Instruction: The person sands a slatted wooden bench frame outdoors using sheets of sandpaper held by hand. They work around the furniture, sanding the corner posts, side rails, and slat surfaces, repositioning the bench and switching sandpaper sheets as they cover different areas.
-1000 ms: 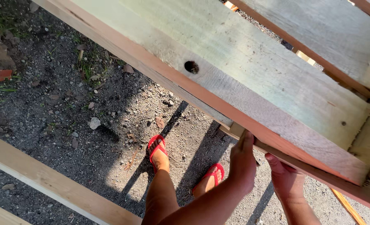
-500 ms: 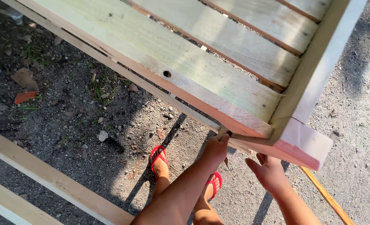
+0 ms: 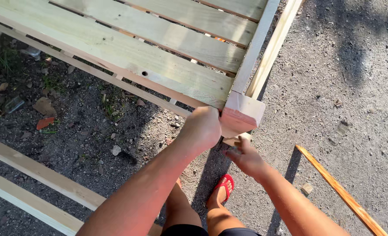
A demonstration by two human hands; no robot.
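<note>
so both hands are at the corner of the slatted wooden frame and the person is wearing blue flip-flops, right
Not quite. The head view shows the left hand gripping the corner of the slatted wooden frame and the right hand just under it, but the one flip-flop in view is red, not blue.

Both bare arms reach away from the body toward the middle of the view. The left arm comes up from the near left, forearm straight and sunlit, wrist level. The left hand (image 3: 202,127) is curled into a tight fist, knuckles up, fingers wrapped under. The right arm comes in from the near right, in shade. The right hand (image 3: 245,155) sits lower and nearer, palm down, fingers bent and pointing far-left, thumb tucked.
</note>
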